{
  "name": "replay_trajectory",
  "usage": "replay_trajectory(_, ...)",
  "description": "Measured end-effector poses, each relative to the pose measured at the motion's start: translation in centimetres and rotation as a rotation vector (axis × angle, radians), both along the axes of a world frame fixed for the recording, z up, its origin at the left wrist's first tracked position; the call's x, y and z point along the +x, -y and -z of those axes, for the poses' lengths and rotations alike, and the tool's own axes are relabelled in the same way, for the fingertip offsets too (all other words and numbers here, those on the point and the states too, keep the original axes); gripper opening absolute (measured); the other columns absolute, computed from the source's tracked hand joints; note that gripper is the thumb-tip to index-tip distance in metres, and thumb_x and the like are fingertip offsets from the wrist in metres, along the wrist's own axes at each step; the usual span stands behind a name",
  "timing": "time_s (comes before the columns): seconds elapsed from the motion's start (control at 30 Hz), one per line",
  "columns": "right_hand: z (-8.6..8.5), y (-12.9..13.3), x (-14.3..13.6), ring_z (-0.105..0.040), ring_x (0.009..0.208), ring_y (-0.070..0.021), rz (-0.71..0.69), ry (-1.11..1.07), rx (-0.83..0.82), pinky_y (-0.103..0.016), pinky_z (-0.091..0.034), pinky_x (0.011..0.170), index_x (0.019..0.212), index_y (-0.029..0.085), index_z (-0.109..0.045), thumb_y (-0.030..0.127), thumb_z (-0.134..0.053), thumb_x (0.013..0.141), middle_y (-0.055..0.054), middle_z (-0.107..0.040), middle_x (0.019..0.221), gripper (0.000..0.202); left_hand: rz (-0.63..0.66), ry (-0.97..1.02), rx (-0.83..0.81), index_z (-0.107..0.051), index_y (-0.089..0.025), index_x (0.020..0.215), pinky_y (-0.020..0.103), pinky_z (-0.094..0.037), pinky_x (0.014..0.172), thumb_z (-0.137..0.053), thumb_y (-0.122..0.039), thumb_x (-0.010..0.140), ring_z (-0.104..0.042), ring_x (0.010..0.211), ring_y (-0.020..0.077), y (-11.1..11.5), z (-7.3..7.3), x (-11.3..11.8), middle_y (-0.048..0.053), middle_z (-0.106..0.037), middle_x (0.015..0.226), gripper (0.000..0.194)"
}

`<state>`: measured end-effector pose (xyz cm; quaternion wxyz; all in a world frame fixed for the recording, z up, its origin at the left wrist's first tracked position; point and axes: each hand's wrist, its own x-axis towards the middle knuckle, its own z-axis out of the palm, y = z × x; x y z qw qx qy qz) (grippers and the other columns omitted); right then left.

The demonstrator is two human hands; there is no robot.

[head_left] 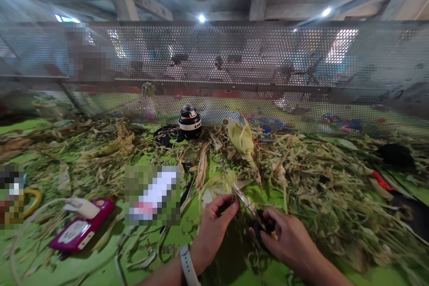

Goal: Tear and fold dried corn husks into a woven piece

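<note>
My right hand [288, 239] is closed around the black handles of a pair of scissors [247, 202]. The silvery blades point up and left, close to the fingertips of my left hand [214, 223]. Thumb and fingers of that hand pinch a pale yellow-green husk piece [217, 185], partly hidden behind them. The blade tips are against or just beside this piece; I cannot tell whether they touch it. A white watch strap [188, 264] circles my left wrist. Further back lies a larger pale green husk bundle [240, 137] with dried ends hanging toward me.
Dried leaf scraps [328, 196] cover much of the green tabletop [234, 259]. Left are a magenta power strip [83, 228] with a white plug, a cable and a blurred-out phone-like item [156, 194]. A black jar [190, 123] stands before the perforated metal screen [221, 67].
</note>
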<state>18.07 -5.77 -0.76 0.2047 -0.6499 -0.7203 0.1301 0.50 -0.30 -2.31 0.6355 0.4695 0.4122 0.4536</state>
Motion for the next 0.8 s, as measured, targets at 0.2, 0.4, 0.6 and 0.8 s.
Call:
replay_trajectory(0.2,-0.5,-0.1,0.0,-0.044,0.047,-0.0111,0.001,-0.014,-0.007,-0.021,-0.029,0.046,0.068,0.020,-0.048,0.041,-0.054,0.077,0.003,-0.051,0.055,0.024,0.032,-0.021,0.020,-0.070,-0.016,0.090,0.029,-0.046,0.078,-0.067,-0.036,0.072,-0.059,0.082,0.0199,0.1,0.1,-0.1,0.007,-0.070,0.087,0.027)
replay_trajectory(0.4,-0.5,0.0,0.1,-0.042,0.046,-0.0104,-0.006,-0.071,-0.003,-0.021,-0.027,0.045,0.067,0.021,-0.048,0.039,-0.056,0.076,0.004,-0.050,0.054,0.022,0.029,-0.041,0.014,-0.071,-0.016,0.085,0.027,-0.047,0.076,-0.069,-0.038,0.070,-0.060,0.082,0.0197,0.3,-0.4,-0.1,0.006,-0.070,0.085,0.027)
replay_trajectory(0.6,0.1,0.0,0.4,-0.038,0.046,-0.0094,0.036,-0.165,0.010,-0.020,-0.026,0.044,0.066,0.020,-0.048,0.035,-0.055,0.077,0.004,-0.047,0.054,0.020,-0.004,-0.035,-0.008,-0.071,-0.016,0.083,0.028,-0.048,0.074,-0.073,-0.036,0.065,-0.060,0.078,0.0192,0.3,-0.5,0.0,0.005,-0.070,0.081,0.027)
replay_trajectory(0.8,-1.3,0.0,0.4,-0.038,0.045,-0.0066,-0.009,-0.775,-0.377,-0.017,-0.027,0.042,0.064,0.018,-0.045,0.045,-0.060,0.076,0.005,-0.046,0.051,0.033,-0.030,-0.001,-0.013,-0.071,-0.016,0.078,0.024,-0.046,0.066,-0.075,-0.035,0.063,-0.057,0.068,0.0144,-0.3,0.1,-0.1,0.002,-0.067,0.072,0.024)
